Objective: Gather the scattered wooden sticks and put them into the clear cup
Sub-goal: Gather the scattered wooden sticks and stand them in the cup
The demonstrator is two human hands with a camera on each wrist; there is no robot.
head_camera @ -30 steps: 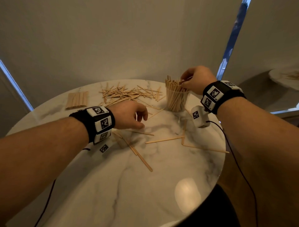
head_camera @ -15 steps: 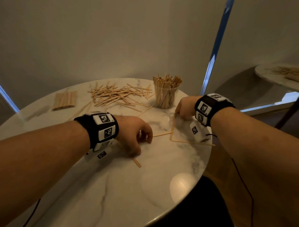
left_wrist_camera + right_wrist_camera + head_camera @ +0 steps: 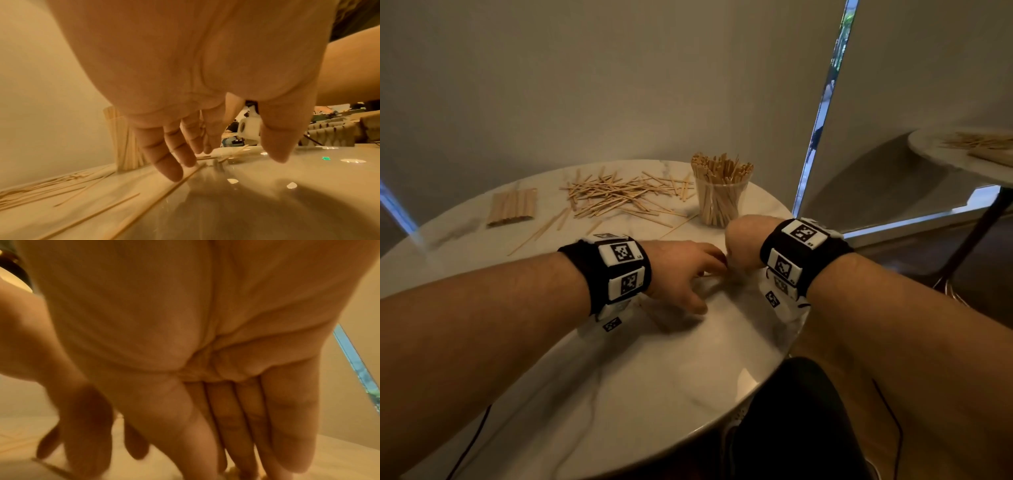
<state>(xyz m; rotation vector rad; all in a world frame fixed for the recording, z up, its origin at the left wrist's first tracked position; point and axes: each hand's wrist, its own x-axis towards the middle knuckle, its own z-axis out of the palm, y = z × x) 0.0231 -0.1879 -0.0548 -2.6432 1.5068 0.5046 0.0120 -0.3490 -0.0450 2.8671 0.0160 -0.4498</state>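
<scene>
A: The left hand [image 3: 681,270] has slid in, fingers spread flat over loose sticks [image 3: 156,199] on the desk [image 3: 654,394].
B: And the right hand [image 3: 743,246] dropped from the clear cup [image 3: 719,202] (fingers straight, holding nothing visible), so another sweep begins.

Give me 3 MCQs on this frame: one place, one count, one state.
1. Where is the cup?
A. table's far side, right of the loose pile
B. in the left hand
C. on the floor

2. How many hands are over the table?
A. none
B. one
C. two

3. The cup is:
A. tipped over
B. upright, holding sticks
C. empty

Key: 1 A, it stands beside the pile. 2 C, left hand and right hand meet mid-table. 3 B, sticks poke above its rim.
</scene>
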